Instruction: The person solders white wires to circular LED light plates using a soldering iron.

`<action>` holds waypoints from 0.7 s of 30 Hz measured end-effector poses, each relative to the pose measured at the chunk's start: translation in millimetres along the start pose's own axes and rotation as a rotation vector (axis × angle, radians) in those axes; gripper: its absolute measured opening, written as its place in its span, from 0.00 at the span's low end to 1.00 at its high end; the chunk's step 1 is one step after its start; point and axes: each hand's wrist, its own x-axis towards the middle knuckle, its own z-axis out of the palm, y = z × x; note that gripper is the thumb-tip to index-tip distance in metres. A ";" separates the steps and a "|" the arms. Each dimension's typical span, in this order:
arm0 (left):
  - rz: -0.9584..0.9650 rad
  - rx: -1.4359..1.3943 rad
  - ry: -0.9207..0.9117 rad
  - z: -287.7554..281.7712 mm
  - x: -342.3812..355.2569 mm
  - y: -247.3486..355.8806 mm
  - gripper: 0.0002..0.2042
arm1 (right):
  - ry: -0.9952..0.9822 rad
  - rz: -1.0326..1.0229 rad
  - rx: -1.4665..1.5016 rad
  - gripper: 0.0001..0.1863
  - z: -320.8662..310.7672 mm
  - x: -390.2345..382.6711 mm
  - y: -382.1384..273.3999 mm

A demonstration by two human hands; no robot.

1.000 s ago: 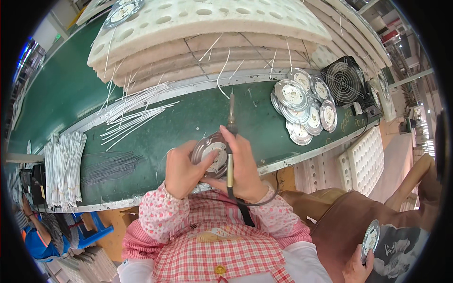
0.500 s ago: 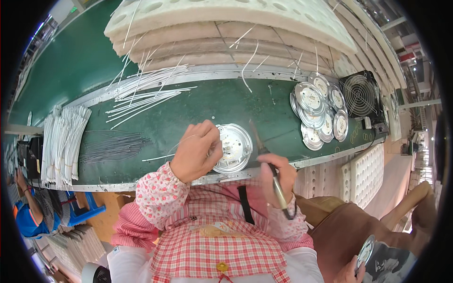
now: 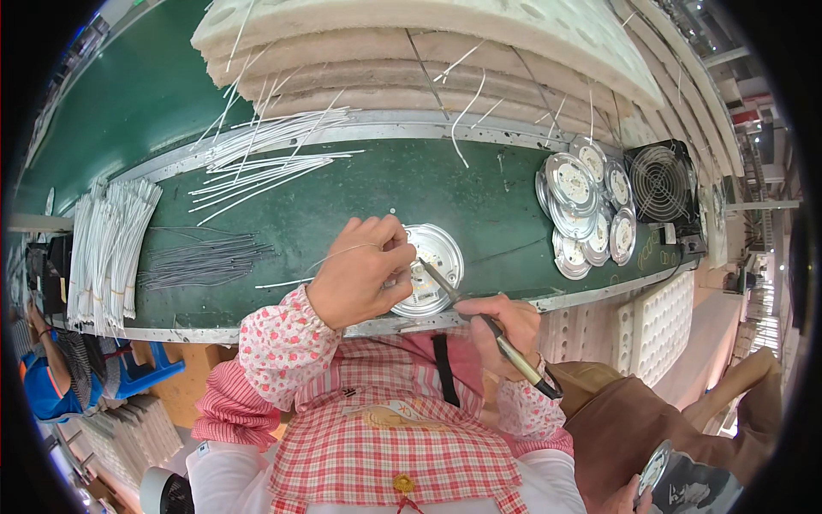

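Observation:
A silver round disc with a pale circuit board (image 3: 437, 244) lies on the green bench (image 3: 351, 184) in front of me. My left hand (image 3: 364, 270) covers its left part, fingers pinched on a thin wire that trails leftward. My right hand (image 3: 505, 330) is closed around a soldering iron (image 3: 529, 368), whose tip points down-left at the board, close to my left fingertips. A white wire lies left of the disc, partly hidden by my hand.
Bundled white wires (image 3: 107, 253), loose grey wires (image 3: 201, 265), piled discs (image 3: 574, 193) and a black fan (image 3: 658, 178) share the bench. Stacked foam trays (image 3: 419, 34) rise behind. Co-workers sit left (image 3: 47, 381) and right, where a hand (image 3: 625, 497) holds a disc.
The disc, held up in both hands earlier, now rests on the bench. The iron has swung from upright to down-left, its tip now over the board beside my left fingers.

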 end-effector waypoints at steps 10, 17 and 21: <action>0.035 0.129 0.063 11.1 2.1 2.2 0.07 | 0.001 0.164 0.034 0.09 4.8 -8.3 -5.3; 0.007 0.148 0.068 16.1 -1.9 -0.1 0.08 | 0.085 0.481 0.397 0.13 4.8 -8.4 0.1; 0.122 0.222 0.064 5.9 -23.8 -3.6 0.20 | 0.125 0.501 0.430 0.13 6.2 -10.9 3.7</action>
